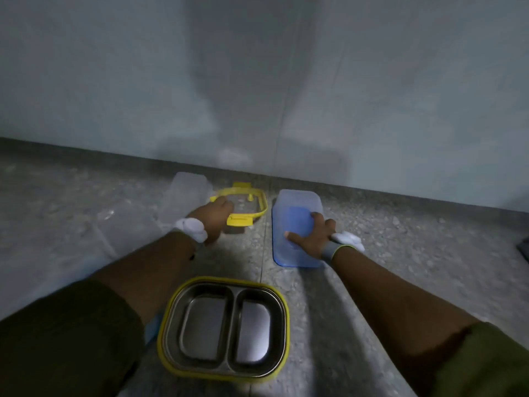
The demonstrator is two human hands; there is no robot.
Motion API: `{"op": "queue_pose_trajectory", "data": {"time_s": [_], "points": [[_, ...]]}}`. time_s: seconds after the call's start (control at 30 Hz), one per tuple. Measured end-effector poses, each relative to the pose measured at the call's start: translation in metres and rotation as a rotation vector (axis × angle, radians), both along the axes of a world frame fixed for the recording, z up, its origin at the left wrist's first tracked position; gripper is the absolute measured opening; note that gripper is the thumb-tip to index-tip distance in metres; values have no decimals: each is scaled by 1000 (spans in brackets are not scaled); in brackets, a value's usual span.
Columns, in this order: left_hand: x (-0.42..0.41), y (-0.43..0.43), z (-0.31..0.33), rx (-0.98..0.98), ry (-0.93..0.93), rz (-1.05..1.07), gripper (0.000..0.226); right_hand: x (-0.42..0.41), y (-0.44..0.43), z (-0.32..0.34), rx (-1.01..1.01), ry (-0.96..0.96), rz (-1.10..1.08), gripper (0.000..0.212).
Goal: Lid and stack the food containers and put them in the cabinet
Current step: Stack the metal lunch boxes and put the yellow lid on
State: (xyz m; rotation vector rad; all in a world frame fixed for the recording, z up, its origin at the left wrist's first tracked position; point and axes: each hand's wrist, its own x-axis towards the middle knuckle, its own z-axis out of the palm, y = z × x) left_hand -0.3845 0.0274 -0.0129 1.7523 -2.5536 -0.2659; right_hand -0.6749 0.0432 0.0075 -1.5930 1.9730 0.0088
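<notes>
A yellow-rimmed steel container (pixel 223 328) with two compartments sits open on the floor close to me. Farther off lies its yellow-framed clear lid (pixel 246 203), and my left hand (pixel 213 219) grips the lid's near-left edge. To the right lies a blue lid (pixel 294 224) flat on the floor, with my right hand (pixel 312 236) pressed on it, fingers spread over its near right part. A clear plastic container (pixel 186 199) stands left of the yellow lid, partly behind my left hand.
A pale wall (pixel 257 81) rises just beyond the objects, meeting the speckled stone floor (pixel 400 253). A dark object's corner (pixel 523 247) shows at the far right edge. A bit of something blue (pixel 150 330) peeks out under my left forearm.
</notes>
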Motion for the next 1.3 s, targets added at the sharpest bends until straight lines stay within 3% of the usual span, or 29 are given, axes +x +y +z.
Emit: {"op": "queue_pose_trajectory", "data": {"time_s": [0.13, 0.3, 0.4, 0.47, 0.57, 0.63, 0.7, 0.77, 0.8, 0.87, 0.93, 1.0, 1.1, 1.3], "points": [[1, 18, 43, -83, 58, 5, 39, -3, -3, 4, -31, -12, 34, 114], [15, 65, 89, -200, 83, -50, 27, 29, 29, 47, -478, -45, 379, 106], [16, 97, 113, -262, 81, -113, 27, 61, 62, 75, -586, -65, 614, 84], [17, 119, 126, -312, 109, -147, 23, 80, 84, 89, -679, -23, 677, 55], [21, 150, 139, -368, 279, -166, 24, 94, 111, 103, -828, -23, 614, 10], [37, 178, 142, -445, 436, -39, 42, 103, 135, 111, -878, -94, 495, 7], [55, 192, 138, -517, 517, 226, 73, 105, 150, 122, -845, -248, 328, 12], [83, 214, 125, -367, 698, 533, 92, 111, 180, 129, -654, -634, 138, 17], [89, 219, 120, -197, 880, 653, 93, 109, 190, 131, -534, -848, 39, 16], [97, 237, 113, 231, 1371, 719, 74, 107, 218, 131, -324, -1139, -85, 13], [94, 253, 111, 398, 1601, 613, 36, 103, 244, 129, -188, -1236, -160, 12], [86, 259, 105, 371, 1582, 555, 8, 96, 258, 125, -121, -1242, -243, 10], [76, 257, 97, 347, 1420, 620, 16, 90, 265, 114, -136, -1030, -369, 6], [55, 249, 79, 318, 1142, 658, 14, 80, 260, 92, -224, -583, -457, 42]]}}
